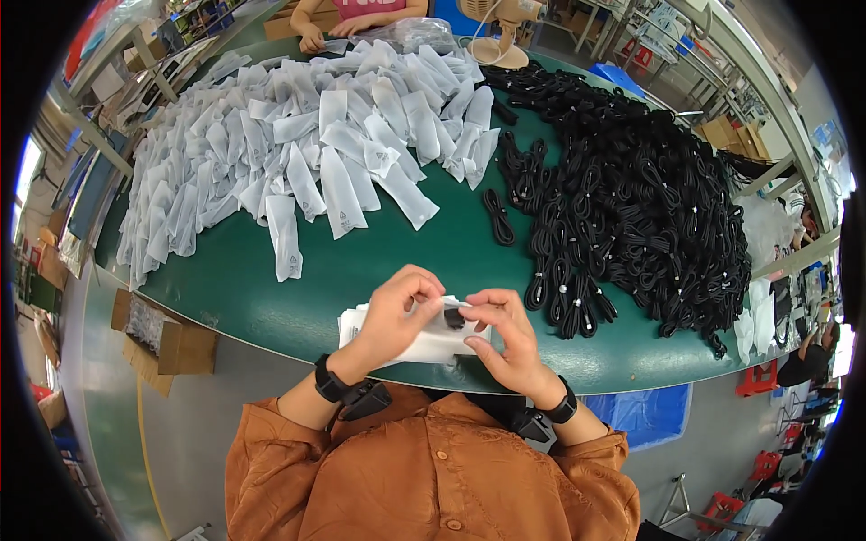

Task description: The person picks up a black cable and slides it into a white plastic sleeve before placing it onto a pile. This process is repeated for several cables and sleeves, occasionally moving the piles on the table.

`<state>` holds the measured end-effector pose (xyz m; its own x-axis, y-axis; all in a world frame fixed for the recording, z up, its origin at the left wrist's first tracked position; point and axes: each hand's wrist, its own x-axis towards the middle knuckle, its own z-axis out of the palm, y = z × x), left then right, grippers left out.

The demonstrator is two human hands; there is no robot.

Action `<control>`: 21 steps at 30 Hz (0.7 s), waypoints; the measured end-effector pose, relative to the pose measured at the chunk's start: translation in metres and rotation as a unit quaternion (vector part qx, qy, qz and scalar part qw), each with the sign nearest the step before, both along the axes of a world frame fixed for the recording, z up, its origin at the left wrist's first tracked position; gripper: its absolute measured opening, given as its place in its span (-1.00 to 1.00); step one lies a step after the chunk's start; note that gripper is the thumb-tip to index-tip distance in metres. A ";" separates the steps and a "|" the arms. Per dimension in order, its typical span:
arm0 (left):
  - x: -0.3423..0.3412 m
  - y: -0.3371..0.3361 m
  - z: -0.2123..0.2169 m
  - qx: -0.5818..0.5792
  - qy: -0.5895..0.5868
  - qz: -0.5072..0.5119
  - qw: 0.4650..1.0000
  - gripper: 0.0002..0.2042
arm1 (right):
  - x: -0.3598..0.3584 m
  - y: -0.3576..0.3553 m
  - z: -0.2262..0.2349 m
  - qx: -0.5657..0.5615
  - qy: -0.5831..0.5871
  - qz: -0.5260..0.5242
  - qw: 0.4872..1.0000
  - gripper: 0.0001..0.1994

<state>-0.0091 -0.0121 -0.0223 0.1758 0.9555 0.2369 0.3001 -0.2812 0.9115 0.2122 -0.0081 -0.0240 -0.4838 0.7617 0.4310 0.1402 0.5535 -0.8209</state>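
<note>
At the lower centre of the frame, the left hand [395, 318] pinches the edge of a white pouch [433, 347]; the right hand [511, 335] curves its fingertips beside a dark piece [454, 318] at the pouch, its grip unclear. White pouches [338, 185] heap upper left, black cable bundles [631, 198] right.

We look down and forward from head height — one wide fisheye view, close above the hands [394, 317] [512, 346] and tabletop [361, 261].
</note>
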 end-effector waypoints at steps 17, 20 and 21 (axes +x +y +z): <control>0.006 -0.024 -0.036 0.151 0.182 -0.060 0.970 -0.80 | 0.007 0.108 -0.050 0.131 -0.378 -0.220 0.890 -0.76; 0.017 -0.032 -0.045 0.146 0.250 -0.012 0.957 -0.84 | 0.016 0.096 -0.051 0.051 -0.309 -0.215 0.925 -0.80; 0.018 -0.033 -0.048 0.146 0.250 -0.011 0.957 -0.84 | 0.020 0.089 -0.051 -0.024 -0.250 -0.194 0.948 -0.81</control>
<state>0.0087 -0.0447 -0.0700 0.3564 0.8560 0.3746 0.6687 -0.5137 0.5376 0.2326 0.0809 -0.0753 -0.2988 0.9368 0.1819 0.7043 0.3451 -0.6204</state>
